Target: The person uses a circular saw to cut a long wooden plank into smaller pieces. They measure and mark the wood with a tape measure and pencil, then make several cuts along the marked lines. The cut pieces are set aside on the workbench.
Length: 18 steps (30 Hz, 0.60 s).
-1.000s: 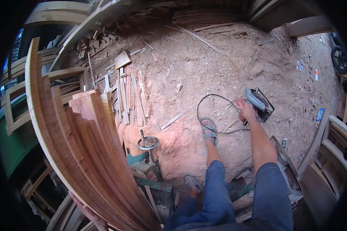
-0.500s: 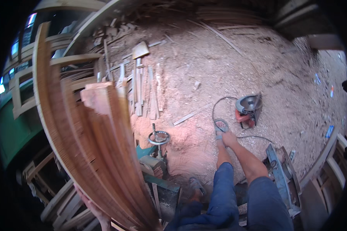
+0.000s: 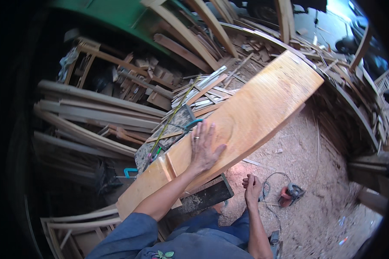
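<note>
Apparently steadying the plank (image 3: 263,103) over the bench (image 3: 209,194): laying left hand (image 3: 205,149) atop, open, gripping nothing; hanging right hand (image 3: 253,185) half-open, seemingly empty, right of the bench; probably calling next for two-handed support.

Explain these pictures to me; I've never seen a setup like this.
There is no machine arm: these are a person's two bare hands. The view comes from a wide fisheye camera on the person's head, looking down, so straight edges bend near the rim. The left hand lies spread on a broad wooden plank. The right hand is off the plank, fingers curled, with nothing visible in it. A circular saw rests on the sawdust-covered floor.
</note>
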Available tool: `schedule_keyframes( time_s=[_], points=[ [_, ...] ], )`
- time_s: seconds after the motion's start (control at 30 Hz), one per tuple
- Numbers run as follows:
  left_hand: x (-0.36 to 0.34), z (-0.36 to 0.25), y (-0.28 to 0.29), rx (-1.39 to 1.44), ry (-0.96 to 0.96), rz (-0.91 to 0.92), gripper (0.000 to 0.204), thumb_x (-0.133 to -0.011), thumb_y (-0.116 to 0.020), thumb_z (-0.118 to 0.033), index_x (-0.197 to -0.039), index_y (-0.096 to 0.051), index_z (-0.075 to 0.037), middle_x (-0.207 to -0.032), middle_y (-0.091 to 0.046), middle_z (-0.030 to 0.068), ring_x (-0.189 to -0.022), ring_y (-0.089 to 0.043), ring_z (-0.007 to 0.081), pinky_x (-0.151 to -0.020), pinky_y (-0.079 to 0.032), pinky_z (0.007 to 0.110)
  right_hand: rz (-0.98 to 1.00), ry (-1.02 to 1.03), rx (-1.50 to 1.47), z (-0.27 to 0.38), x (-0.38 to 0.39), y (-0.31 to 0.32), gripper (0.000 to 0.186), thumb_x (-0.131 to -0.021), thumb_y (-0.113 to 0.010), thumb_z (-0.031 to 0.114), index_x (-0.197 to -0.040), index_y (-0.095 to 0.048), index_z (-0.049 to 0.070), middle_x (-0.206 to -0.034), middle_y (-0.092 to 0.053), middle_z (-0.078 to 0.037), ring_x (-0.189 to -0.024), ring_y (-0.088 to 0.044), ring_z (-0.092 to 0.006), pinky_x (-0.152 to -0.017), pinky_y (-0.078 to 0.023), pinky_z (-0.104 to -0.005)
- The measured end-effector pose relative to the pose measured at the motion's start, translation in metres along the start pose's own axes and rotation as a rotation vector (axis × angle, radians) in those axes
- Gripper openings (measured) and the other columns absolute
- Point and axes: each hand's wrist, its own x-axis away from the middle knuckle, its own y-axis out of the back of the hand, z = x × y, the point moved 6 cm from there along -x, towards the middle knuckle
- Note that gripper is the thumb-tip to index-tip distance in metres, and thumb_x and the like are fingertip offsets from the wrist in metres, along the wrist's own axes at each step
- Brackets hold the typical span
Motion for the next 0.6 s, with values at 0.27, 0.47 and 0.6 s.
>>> schedule_keyframes(
  time_s=[0.27, 0.47, 0.6],
  points=[
    [0.042, 0.071, 0.021, 0.104, 0.349, -0.064, 0.107, -0.09, -0.074, -0.062, -0.166, -0.031, 0.0, -0.173, -0.023, 0.0289, -0.164, -0.014, 0.042, -0.131, -0.006, 0.061, -0.019, 0.255, 0.072, 0.132, 0.044, -0.064, 0.048, -0.111, -0.062, 0.028, -0.146, -0.055, -0.003, -0.098, -0.065, -0.007, -0.075, -0.065, -0.011, -0.063, -0.052, -0.0247],
    [0.053, 0.1, 0.012, 0.356, 0.31, 0.092, 0.116, -0.083, -0.08, -0.061, -0.165, -0.029, 0.003, -0.169, -0.027, 0.0328, -0.159, -0.022, 0.0476, -0.132, -0.015, 0.056, -0.005, 0.216, 0.218, 0.133, 0.053, -0.116, 0.062, -0.105, -0.071, 0.03, -0.153, -0.045, 0.002, -0.098, -0.065, -0.011, -0.074, -0.067, -0.0145, -0.054, -0.054, -0.0269],
    [0.053, 0.092, 0.019, 0.437, 0.321, 0.182, 0.118, -0.081, -0.082, -0.062, -0.165, -0.03, 0.002, -0.167, -0.03, 0.0352, -0.156, -0.027, 0.0527, -0.131, -0.02, 0.057, -0.065, 0.281, 0.149, 0.133, 0.052, -0.133, 0.061, -0.1, -0.076, 0.016, -0.149, -0.042, 0.004, -0.109, -0.066, -0.015, -0.075, -0.07, -0.0188, -0.056, -0.06, -0.0298]
  ],
)
